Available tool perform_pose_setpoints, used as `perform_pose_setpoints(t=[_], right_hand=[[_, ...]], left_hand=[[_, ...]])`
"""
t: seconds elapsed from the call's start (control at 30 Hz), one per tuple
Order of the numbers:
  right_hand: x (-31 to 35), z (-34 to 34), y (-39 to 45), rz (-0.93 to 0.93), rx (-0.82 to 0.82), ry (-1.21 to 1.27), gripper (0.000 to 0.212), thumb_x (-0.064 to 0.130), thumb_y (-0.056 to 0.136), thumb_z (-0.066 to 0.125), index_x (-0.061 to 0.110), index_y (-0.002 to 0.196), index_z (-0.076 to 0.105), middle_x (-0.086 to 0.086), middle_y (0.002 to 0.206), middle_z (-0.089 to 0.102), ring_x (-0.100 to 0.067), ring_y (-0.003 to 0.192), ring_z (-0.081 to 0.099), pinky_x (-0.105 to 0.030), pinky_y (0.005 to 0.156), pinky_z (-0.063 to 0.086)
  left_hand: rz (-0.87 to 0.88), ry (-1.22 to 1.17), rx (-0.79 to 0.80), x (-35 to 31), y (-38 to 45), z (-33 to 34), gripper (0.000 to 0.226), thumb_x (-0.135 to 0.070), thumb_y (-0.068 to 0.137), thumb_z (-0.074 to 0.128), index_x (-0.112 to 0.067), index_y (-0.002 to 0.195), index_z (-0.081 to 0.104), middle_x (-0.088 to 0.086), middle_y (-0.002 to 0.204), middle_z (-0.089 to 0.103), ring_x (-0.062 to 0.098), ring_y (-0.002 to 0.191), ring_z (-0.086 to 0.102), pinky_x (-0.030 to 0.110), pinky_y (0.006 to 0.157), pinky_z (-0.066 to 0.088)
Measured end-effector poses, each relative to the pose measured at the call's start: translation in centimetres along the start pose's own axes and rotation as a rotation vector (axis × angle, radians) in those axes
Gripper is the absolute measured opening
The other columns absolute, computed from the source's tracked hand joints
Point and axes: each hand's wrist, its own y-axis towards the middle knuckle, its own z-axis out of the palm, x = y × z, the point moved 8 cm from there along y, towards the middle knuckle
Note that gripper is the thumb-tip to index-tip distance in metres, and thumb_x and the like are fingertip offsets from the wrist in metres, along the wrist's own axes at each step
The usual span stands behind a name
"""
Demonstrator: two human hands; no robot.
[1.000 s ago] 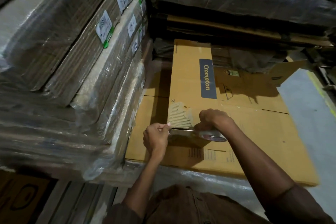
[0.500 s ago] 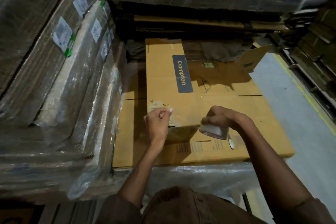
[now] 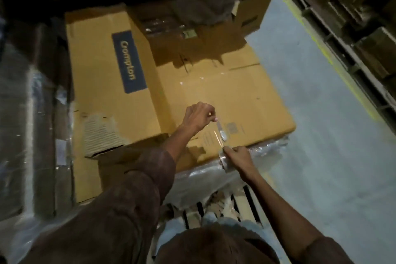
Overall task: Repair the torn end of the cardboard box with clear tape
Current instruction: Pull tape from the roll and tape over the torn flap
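A long flat cardboard box [image 3: 107,66] with a blue "Crompton" label lies on a stack of flattened cartons. Its near end is torn [image 3: 100,133], with bare corrugation showing at the lower left. My left hand [image 3: 199,115] pinches the free end of a strip of clear tape [image 3: 218,135] over the carton to the right of the box. My right hand [image 3: 235,158] grips the tape roll [image 3: 225,162] at the stack's near edge. The strip stretches between my two hands. Both hands are well to the right of the tear.
Plastic-wrapped cardboard bundles [image 3: 27,124] rise on the left. A large flat carton [image 3: 235,96] lies under my hands, with an open box flap [image 3: 252,10] behind it. Grey floor [image 3: 321,135] with a yellow line runs on the right, beside dark racking [image 3: 353,38].
Both hands moved right, away from the torn end. A longer strip of tape now spans between them, with the roll pulled toward me. The camera swung right and down.
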Motion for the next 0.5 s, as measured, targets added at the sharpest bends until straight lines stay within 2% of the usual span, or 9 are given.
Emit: perform_pose_setpoints(t=[0.07,0.17,0.3,0.37,0.5], right_hand=[[-3.2,1.2,2.1,0.046,0.031,0.02,0.055,0.061,0.066,0.059,0.008,0.07,0.071,-0.01,0.073,0.075,-0.03,0.073,0.073,-0.046,0.071,0.06],[-6.2,2.5,3.2,0.096,0.08,-0.023,0.052,0.059,0.081,0.059,0.008,0.077,0.071,-0.012,0.084,0.073,-0.03,0.082,0.068,-0.037,0.072,0.051],[-9.6,4.2,4.5,0.119,0.103,-0.058,0.041,0.051,0.087,0.061,0.016,0.066,0.058,-0.009,0.074,0.061,-0.025,0.071,0.057,-0.036,0.065,0.043],[-10.7,5.0,5.3,0.122,0.117,-0.067,0.04,0.044,0.092,0.062,0.02,0.061,0.052,-0.004,0.069,0.056,-0.023,0.069,0.053,-0.035,0.066,0.042],[-11.9,6.0,6.5,0.129,0.139,-0.091,0.039,0.045,0.092,0.062,0.017,0.064,0.056,-0.004,0.071,0.061,-0.025,0.07,0.059,-0.032,0.065,0.043]], left_hand=[[-0.019,0.019,0.069,0.2,0.9,4.2,0.027,-0.047,0.087,0.071,-0.023,0.098,0.076,0.004,0.1,0.075,0.027,0.099,0.068,0.03,0.069,0.041],[-0.069,-0.002,0.153,1.4,0.7,10.0,0.027,-0.047,0.086,0.072,-0.022,0.096,0.076,0.005,0.097,0.075,0.026,0.097,0.068,0.03,0.069,0.042],[-0.102,0.021,0.216,3.7,-0.6,15.6,0.028,-0.047,0.088,0.071,-0.022,0.1,0.074,0.005,0.098,0.074,0.027,0.095,0.067,0.035,0.074,0.048],[-0.081,0.051,0.197,4.4,-0.8,17.2,0.028,-0.046,0.088,0.07,-0.021,0.1,0.073,0.004,0.095,0.074,0.026,0.091,0.067,0.033,0.07,0.046],[-0.024,0.158,0.223,5.2,-0.9,19.1,0.037,-0.054,0.091,0.064,-0.019,0.103,0.064,0.003,0.092,0.071,0.025,0.084,0.066,0.031,0.064,0.038]])
